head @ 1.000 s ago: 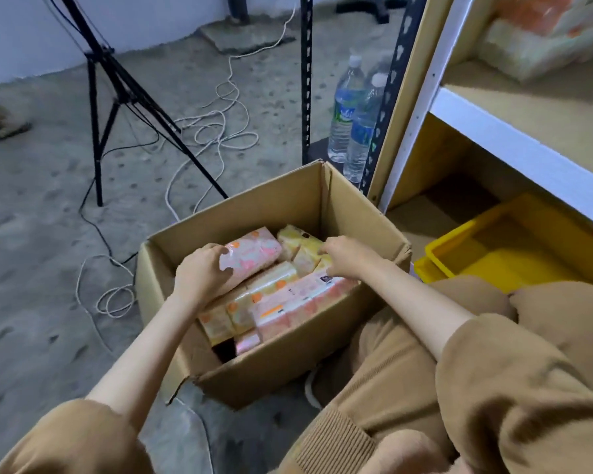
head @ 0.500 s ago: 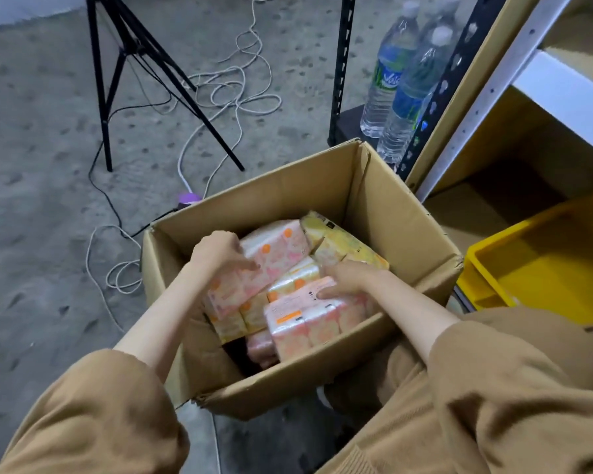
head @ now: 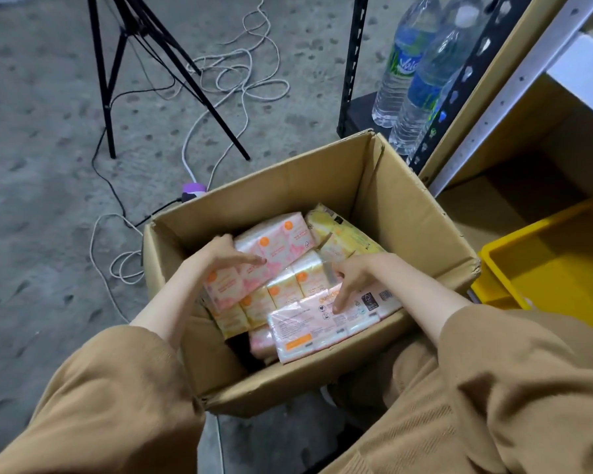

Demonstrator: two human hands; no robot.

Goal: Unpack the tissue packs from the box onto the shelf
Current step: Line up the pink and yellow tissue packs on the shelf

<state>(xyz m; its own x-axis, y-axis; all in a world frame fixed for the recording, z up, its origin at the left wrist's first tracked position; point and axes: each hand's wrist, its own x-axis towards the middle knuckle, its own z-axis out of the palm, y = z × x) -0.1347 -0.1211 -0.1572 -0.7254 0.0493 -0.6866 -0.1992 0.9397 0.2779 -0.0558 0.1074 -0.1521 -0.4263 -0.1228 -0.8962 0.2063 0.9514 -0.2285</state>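
Observation:
An open cardboard box (head: 288, 186) stands on the floor and holds several tissue packs. A pink pack with orange dots (head: 274, 248) lies tilted on top. My left hand (head: 220, 260) rests on its left end, fingers spread over it. A flat pink pack with printed labels (head: 326, 323) leans against the box's near wall. My right hand (head: 351, 277) lies on it, index finger pointing down onto its face. A yellow pack (head: 343, 234) sits at the back right. The shelf (head: 514, 80) stands to the right of the box.
A yellow plastic bin (head: 558, 265) sits on the lowest shelf board at right. Two water bottles (head: 421, 73) stand behind the box beside a black perforated post (head: 351, 59). A black tripod (head: 131, 56) and loose cables (head: 226, 73) lie on the concrete floor at left.
The view has tilted down and closer to the box. My left hand slid along the pink dotted pack and my right hand shifted onto the flat pink pack's face.

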